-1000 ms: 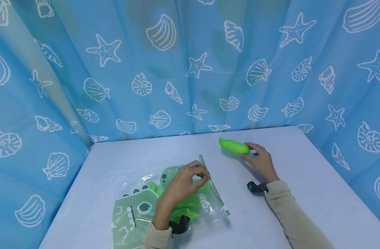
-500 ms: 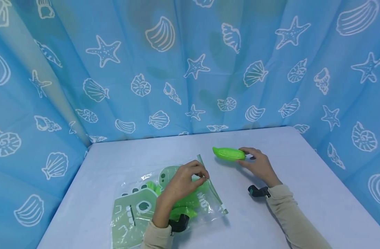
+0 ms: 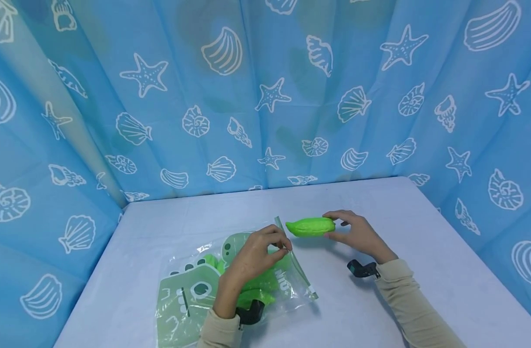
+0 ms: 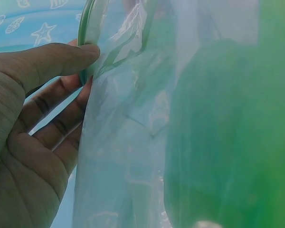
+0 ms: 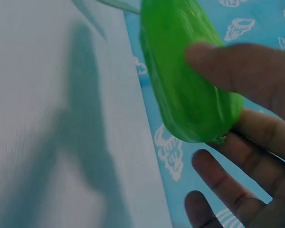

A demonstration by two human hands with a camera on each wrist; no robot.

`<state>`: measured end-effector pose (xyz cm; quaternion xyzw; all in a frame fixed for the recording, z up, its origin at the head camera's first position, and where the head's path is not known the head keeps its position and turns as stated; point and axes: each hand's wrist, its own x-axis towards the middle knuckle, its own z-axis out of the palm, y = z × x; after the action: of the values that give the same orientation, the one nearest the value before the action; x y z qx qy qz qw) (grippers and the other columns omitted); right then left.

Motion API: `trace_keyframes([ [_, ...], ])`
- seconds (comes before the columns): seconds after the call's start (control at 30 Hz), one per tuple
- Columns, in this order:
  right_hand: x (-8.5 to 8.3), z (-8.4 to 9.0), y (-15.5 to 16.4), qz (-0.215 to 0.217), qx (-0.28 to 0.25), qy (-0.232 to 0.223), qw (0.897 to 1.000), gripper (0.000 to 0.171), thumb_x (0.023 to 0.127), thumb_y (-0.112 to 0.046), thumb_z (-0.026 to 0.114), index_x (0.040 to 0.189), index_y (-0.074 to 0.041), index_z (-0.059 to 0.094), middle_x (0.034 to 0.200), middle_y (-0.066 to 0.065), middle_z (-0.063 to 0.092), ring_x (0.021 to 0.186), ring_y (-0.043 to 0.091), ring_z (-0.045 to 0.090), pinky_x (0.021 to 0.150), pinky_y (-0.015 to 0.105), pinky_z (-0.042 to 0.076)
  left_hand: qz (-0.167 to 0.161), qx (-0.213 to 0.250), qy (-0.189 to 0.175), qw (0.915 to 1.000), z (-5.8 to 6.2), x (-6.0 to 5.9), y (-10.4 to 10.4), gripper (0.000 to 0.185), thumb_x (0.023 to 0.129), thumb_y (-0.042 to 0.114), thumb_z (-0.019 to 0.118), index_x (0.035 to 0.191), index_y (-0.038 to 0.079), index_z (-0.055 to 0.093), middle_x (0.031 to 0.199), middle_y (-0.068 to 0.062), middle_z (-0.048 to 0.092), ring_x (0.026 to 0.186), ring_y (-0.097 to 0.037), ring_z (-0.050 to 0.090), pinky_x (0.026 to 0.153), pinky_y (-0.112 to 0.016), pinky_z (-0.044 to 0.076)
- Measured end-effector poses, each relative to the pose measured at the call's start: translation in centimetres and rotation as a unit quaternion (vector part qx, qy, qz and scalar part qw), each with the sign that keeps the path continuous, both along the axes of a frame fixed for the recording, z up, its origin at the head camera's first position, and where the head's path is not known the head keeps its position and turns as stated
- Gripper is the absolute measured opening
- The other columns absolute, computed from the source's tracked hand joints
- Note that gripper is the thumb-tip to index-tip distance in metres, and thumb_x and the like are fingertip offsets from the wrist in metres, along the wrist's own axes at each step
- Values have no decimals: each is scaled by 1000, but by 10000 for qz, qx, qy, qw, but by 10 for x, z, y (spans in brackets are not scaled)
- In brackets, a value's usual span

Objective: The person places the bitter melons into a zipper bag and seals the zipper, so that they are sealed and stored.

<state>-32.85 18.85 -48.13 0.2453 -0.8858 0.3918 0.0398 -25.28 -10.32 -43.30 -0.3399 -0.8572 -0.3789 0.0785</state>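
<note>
My left hand pinches the upper rim of a clear slider zip bag, printed with a green cartoon dinosaur. In the left wrist view the thumb lies over the bag's green zip strip. Several bright green things lie inside the bag, partly hidden by the print and my left hand. My right hand holds a bright green toy vegetable, pointed at one end, by its blunt end between thumb and fingers. It is above the table, its tip close to the bag's mouth. The right wrist view shows this toy vegetable from the blunt end.
A white-covered table carries the bag on its left half. Blue curtains with white seashells and starfish stand behind the table and along both sides. A white slider sits at the near end of the zip strip.
My right hand has moved left and slightly nearer with the toy vegetable, bringing its tip to the bag's mouth. My left hand keeps its pinch on the bag and has hardly moved.
</note>
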Motion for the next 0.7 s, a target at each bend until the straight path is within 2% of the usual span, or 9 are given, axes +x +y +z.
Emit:
trace_keyframes([
  [0.23,7,5,-13,386,88,156,9991,49,76,-39,73,121,-22,59,120,-9,55,108,25,50,84,47,45,-51,29,107,9999,-2,-1,0,7,84,8,66,87,14,68,92,6,57,81,-5,57,71,-27,52],
  [0.4,13,6,-24,515,169,263,9982,47,75,-36,75,119,-31,58,119,-9,54,110,22,49,85,46,45,-104,49,161,9998,-4,-2,1,9,83,7,67,86,15,68,92,6,56,81,-5,56,72,-26,52],
  [0.5,15,5,-31,576,238,264,9977,48,75,-39,74,120,-30,58,120,-9,53,112,19,47,86,46,45,-77,-9,175,9998,-3,-2,0,10,83,8,67,86,18,67,92,7,56,81,-4,56,72,-24,51],
  [0.7,19,0,-40,716,171,348,9967,49,76,-38,74,120,-26,59,120,-9,53,112,16,47,87,44,45,-14,-146,39,9999,0,0,1,7,83,9,67,87,15,68,93,6,56,81,-8,57,73,-24,51],
])
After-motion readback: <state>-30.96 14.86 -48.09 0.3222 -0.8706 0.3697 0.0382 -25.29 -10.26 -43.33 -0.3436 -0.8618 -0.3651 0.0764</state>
